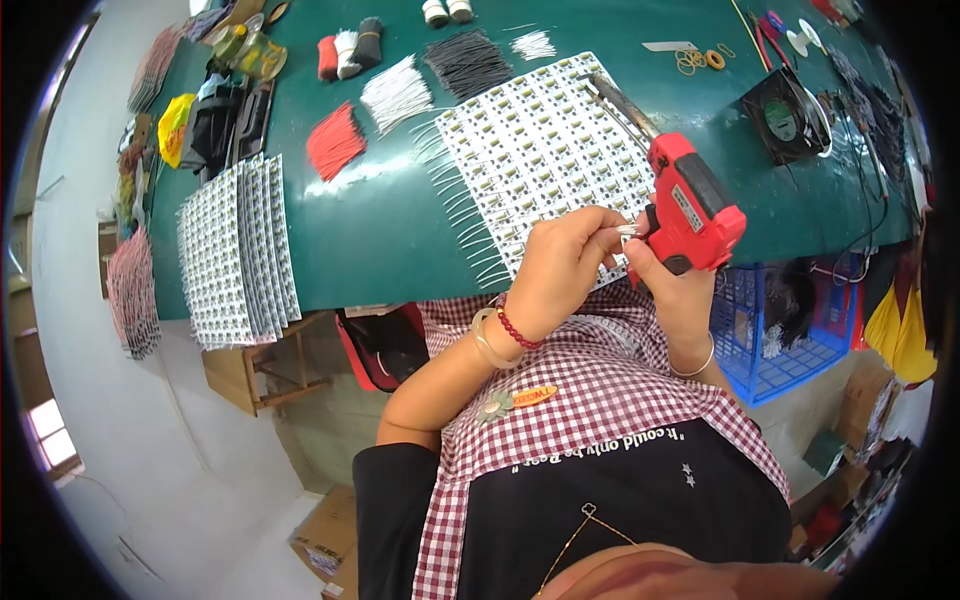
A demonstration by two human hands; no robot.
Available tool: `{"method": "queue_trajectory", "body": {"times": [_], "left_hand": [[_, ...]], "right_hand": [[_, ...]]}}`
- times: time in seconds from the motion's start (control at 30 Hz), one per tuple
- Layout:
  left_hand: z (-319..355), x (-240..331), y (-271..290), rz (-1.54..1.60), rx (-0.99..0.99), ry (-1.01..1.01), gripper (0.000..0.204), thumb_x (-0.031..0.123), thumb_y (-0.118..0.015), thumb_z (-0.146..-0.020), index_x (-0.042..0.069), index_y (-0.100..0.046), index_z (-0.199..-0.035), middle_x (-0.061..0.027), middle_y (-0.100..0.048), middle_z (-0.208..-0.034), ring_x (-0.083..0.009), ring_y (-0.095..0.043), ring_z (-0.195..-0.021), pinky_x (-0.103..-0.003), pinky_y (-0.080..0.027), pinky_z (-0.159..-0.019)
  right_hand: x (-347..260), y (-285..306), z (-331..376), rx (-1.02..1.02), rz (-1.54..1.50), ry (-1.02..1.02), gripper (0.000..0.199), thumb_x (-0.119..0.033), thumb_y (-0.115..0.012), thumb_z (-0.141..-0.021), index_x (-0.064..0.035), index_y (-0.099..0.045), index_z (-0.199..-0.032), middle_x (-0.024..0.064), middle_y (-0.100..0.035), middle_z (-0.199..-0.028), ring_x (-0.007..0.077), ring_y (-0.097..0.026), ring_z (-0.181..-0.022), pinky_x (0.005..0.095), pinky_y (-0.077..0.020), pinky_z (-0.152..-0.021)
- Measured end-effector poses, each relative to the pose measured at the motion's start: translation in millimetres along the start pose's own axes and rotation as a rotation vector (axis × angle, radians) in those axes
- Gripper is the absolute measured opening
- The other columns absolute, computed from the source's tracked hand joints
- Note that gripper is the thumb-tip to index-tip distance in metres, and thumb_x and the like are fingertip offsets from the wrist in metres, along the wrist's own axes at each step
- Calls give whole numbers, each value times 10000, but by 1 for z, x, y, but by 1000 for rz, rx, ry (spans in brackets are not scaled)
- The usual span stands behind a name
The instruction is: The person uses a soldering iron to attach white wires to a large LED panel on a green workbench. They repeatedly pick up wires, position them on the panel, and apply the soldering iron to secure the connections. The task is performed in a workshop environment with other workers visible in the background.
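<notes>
Right hand (672, 285) wrapped around the grip of a red soldering gun (692, 208), fingers curled tight about the handle, metal barrel running up toward 11 o'clock across the board panel. Left hand (562, 262) just at 9 o'clock of the gun, fingertips pressed together, pinching a small silvery piece (627, 231) right against the gun's body; what that piece is, too small to tell. Red bead bracelet (519, 331) and a pale bangle on the left wrist, thin bangle on the right.

Both hands held over the near edge of a green table (390, 230). Directly at 12 o'clock of the hands, a large white panel of small circuit boards (540, 150), with white wire leads fanning out along its left edge. At 10 o'clock, a bundle of red wires (335, 140), a bundle of white wires (397, 93) and a bundle of black wires (468, 62). Farther at 9 o'clock, stacked circuit-board panels (238, 250) hanging over the table edge. At 2 o'clock, a small black fan (785, 115), well apart from the gun. At 4 o'clock, below the table, a blue plastic crate (780, 330). Red-and-white checked apron (590, 390) over a black shirt at 6 o'clock.
</notes>
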State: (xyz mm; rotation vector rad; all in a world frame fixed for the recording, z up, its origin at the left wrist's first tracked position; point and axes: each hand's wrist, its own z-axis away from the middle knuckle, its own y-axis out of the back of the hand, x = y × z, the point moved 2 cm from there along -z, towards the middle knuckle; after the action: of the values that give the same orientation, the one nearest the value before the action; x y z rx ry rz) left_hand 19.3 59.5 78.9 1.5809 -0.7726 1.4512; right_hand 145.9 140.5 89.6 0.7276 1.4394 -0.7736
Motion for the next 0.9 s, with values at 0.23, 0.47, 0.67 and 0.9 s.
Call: {"method": "queue_trajectory", "body": {"times": [0.23, 0.47, 0.67, 0.9], "left_hand": [[21, -18, -7, -137, 169, -161, 119, 30, -648, -894, -11, -694, -995, -130, -708, -801, -171, -696, -679, -281, -533, -608], [38, -6, -13, -214, 97, -87, 104, 87, -615, -942, 10, -658, -998, -115, -687, -715, -164, -672, -534, -277, -512, -497], [43, -7, -12, -384, 209, -276, 82, 92, -636, -913, 30, -638, -967, -131, -664, -741, -310, -663, -627, -362, -518, -573], [44, -10, -5, -313, 121, -255, 95, 69, -625, -917, 27, -649, -999, -119, -691, -808, -211, -687, -598, -315, -525, -551]], "right_hand": [[17, 0, 13, -32, 109, 39, 256, -17, -754, -829, -23, -626, -1051, 8, -631, -929, 73, -588, -826, 237, -484, -712], [11, 2, 24, -16, 44, 14, 170, -16, -730, -841, -8, -639, -984, 23, -653, -888, 86, -617, -782, 246, -507, -703], [11, 1, 26, -87, 68, 34, 150, -14, -729, -844, -8, -643, -967, 13, -656, -856, 66, -598, -753, 234, -496, -685], [8, -4, 27, -64, 83, 139, 111, -30, -721, -852, -9, -658, -941, 12, -660, -817, 67, -595, -737, 242, -482, -660]]}}
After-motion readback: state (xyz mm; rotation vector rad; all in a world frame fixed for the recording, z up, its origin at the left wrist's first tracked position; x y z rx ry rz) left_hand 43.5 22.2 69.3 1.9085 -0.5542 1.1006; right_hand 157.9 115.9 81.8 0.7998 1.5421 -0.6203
